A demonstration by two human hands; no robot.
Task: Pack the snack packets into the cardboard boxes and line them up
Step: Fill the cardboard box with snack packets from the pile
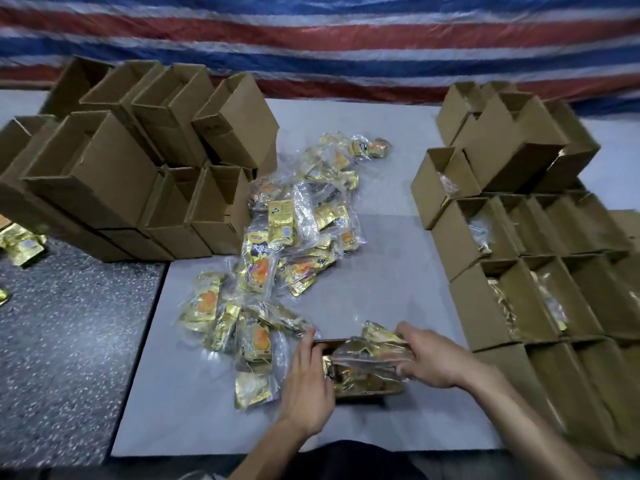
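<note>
An open cardboard box (372, 393) stands on the grey board (207, 427) just in front of me, partly filled with gold snack packets. My left hand (308, 386) holds the box's left side, fingers along its wall. My right hand (434, 358) grips a clear bag of gold packets (372, 348) over the box's opening. A loose pile of gold and orange snack packets (284, 251) spreads across the middle of the board.
Empty open boxes (138, 168) are stacked at the back left. Filled boxes (540, 271) stand in rows along the right. A few stray packets (24, 247) lie on the speckled floor at left. A striped tarp (311, 39) hangs behind.
</note>
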